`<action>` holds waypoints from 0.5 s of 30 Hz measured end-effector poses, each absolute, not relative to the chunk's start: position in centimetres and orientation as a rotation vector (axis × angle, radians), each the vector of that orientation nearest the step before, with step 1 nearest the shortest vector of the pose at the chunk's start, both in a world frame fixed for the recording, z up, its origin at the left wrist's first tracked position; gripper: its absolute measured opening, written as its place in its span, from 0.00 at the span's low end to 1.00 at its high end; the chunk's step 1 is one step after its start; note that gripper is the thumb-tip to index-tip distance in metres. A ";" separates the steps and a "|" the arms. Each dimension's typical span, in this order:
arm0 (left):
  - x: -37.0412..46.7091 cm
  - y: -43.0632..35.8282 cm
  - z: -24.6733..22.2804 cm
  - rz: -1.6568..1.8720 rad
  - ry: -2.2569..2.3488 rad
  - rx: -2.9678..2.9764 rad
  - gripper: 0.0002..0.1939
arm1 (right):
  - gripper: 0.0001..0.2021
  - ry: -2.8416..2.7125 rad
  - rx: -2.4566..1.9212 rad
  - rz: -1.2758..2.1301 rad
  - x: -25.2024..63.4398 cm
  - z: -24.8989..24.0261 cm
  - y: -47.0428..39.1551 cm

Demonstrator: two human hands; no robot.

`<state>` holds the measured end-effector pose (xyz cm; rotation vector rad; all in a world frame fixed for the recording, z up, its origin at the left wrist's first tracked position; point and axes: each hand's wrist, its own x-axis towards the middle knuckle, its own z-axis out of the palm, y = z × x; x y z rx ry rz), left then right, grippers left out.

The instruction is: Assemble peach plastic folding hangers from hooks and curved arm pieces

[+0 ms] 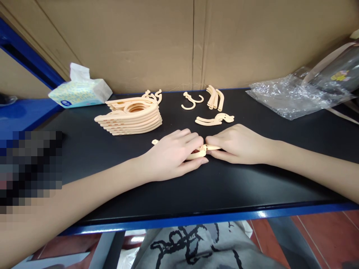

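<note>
My left hand (175,153) is closed around a cream plastic hanger piece (195,155), most of it hidden under the fingers. A small cream end (155,142) pokes out on the far side of that hand. My right hand (238,145) pinches another cream hanger arm (214,147). The two pieces meet between my fingertips, low over the black tabletop; whether they are joined, I cannot tell. Just beyond my right hand lies a partly assembled hanger piece (215,119). Farther back are loose hooks (191,100) and several curved hanger arms (215,98).
A stack of folded cream hangers (130,118) stands at the back left, with more hooks (153,95) behind it. Beside it sits a tissue pack (81,91). Clear plastic bags (291,95) lie at the back right. A cardboard wall (157,45) closes off the rear.
</note>
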<state>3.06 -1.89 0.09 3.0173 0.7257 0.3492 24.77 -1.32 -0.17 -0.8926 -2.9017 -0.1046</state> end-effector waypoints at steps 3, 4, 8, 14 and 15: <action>3.0 -1.9 0.1 0.353 0.724 3.021 0.13 | 0.14 -2.904 -0.882 -0.104 24.8 -0.1 -1.3; 3.0 -1.9 0.1 0.354 0.722 3.022 0.13 | 0.14 -2.904 -0.880 -0.101 24.7 -0.1 -1.3; 3.1 -1.8 0.1 0.356 0.726 3.024 0.13 | 0.15 -2.905 -0.890 -0.098 24.7 -0.1 -1.4; 3.1 -1.8 0.1 0.360 0.716 3.023 0.13 | 0.14 -2.900 -0.885 -0.089 24.7 -0.1 -1.4; 3.1 -1.8 0.1 0.361 0.716 3.025 0.13 | 0.14 -2.899 -0.886 -0.085 24.8 -0.1 -1.4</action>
